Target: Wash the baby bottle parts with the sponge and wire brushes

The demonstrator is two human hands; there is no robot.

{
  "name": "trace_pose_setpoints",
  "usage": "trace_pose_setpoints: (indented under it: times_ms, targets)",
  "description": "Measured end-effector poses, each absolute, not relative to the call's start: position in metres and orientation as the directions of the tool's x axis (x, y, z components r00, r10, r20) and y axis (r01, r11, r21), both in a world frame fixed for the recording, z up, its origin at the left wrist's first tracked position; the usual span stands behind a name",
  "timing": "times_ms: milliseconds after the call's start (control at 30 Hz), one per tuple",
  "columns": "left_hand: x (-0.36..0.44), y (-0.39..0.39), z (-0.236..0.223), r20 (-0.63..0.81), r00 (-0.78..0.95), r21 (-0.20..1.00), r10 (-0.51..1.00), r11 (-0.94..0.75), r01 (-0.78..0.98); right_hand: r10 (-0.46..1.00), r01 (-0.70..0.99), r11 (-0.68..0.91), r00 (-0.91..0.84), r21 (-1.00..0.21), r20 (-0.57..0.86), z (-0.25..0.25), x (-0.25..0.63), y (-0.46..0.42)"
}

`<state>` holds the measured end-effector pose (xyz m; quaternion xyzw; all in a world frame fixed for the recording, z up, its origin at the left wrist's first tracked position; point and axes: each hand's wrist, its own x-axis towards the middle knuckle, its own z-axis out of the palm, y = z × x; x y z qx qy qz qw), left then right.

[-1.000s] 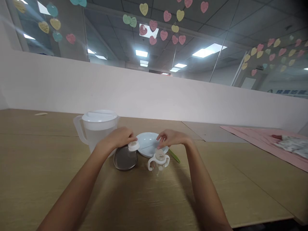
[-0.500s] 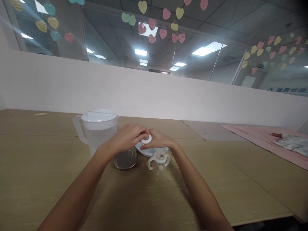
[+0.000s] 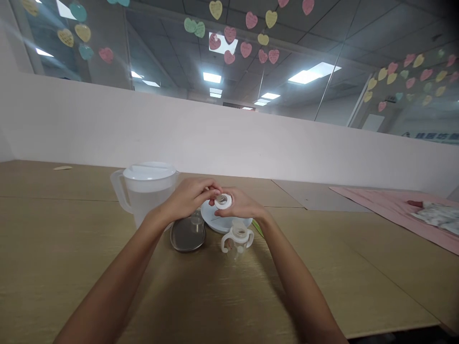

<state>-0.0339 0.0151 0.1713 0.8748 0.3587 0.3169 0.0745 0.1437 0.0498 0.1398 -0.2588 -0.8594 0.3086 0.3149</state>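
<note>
My right hand point(image 3: 241, 203) grips a white bottle collar ring point(image 3: 224, 202) between thumb and fingers, its round opening turned towards me. Inside the ring shows a clear, soft-looking nipple point(image 3: 222, 198). The fingers of my left hand point(image 3: 195, 195) are pinched together at the nipple's left side; their tips are partly hidden. Below the ring, a clear baby bottle point(image 3: 237, 244) with two white handles stands upright on the table, its neck uncovered. Behind it lies a white plate point(image 3: 211, 221), partly covered by my right hand.
A lidded translucent pitcher point(image 3: 150, 196) with liquid stands at the left. A grey metal tray point(image 3: 187, 239) holding a small clear piece point(image 3: 196, 222) lies beside the bottle. Something green point(image 3: 257, 228) shows behind my right wrist. A pink cloth point(image 3: 380, 203) covers the far right.
Both hands have risen slightly, and the ring has moved a little right and up, tilting so its opening shows more. The plate and small clear piece are less covered.
</note>
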Motion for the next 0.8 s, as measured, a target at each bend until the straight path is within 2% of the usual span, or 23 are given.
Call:
trace_pose_setpoints:
  times_ms: [167,333,433,567,800]
  targets:
    - [-0.035,0.022,0.166,0.488,0.527,0.502,0.696,-0.717,0.483,0.639,0.253,0.69,-0.652,-0.678,0.408,0.138,0.144,0.054]
    - [-0.036,0.031,0.161,0.473,0.522,0.703,0.71,-0.661,0.262,0.632,0.269,0.706,-0.657,-0.655,0.411,0.139,0.145,0.054]
    - [-0.037,0.035,0.159,0.46,0.5,0.766,0.734,-0.613,0.193,0.612,0.27,0.73,-0.666,-0.627,0.426,0.141,0.146,0.051]
    - [-0.038,0.035,0.161,0.458,0.477,0.766,0.75,-0.605,0.216,0.627,0.303,0.73,-0.654,-0.612,0.424,0.142,0.144,0.048]
    - [-0.038,0.026,0.167,0.493,0.468,0.64,0.734,-0.67,0.376,0.625,0.382,0.776,-0.572,-0.502,0.531,0.135,0.136,0.054]
